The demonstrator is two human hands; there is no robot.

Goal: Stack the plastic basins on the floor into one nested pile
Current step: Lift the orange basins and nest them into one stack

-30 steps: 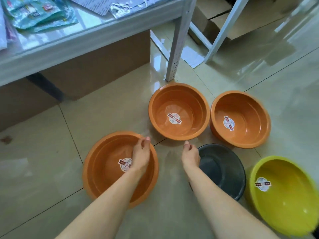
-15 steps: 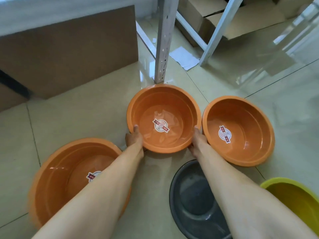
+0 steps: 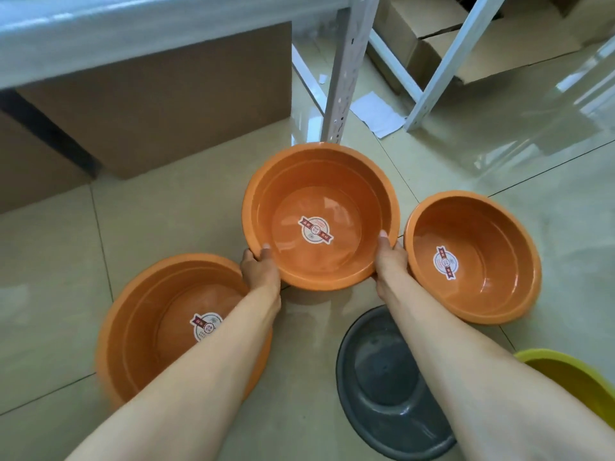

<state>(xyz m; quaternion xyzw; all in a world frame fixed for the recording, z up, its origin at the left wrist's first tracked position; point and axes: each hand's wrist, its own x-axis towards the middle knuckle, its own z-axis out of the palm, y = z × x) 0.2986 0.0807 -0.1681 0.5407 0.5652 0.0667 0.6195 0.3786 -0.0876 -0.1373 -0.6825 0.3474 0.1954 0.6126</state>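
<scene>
Gripping the middle basin (image 3: 321, 216) now: left hand (image 3: 261, 269) is clamped on its rim at 8 o'clock, right hand (image 3: 389, 257) on its rim at 4 o'clock, thumbs hooked over the lip, fingers under and out of sight.

Delta vs a second ago: both hands were loose over the floor, left one above the big basin (image 3: 159, 327), nothing held. Half a second ago they reached the middle basin's rim. Now the near edge looks lifted toward me, with a shadow on the tiles (image 3: 199, 211) beneath it. Can't confirm the far edge has cleared the floor.

Layout, from the held basin:
- big basin at 7 o'clock, on the floor, my left forearm crosses over it
- small orange basin (image 3: 472, 257) at 3 o'clock, just beside my right hand; whether they touch, can't tell
- grey basin (image 3: 382, 380) at 5 o'clock, partly under my right forearm
- yellow basin (image 3: 572, 377) further out at 4 o'clock, cut off by the frame edge
- shelf leg (image 3: 346, 71) at 12 o'clock, close to the far rim

Meaning: first pick is secured, nothing nested yet. My read: this one goes into the big basin, a short swing to 7 o'clock. Watch the right knuckles against the small orange basin on the way up.
</scene>
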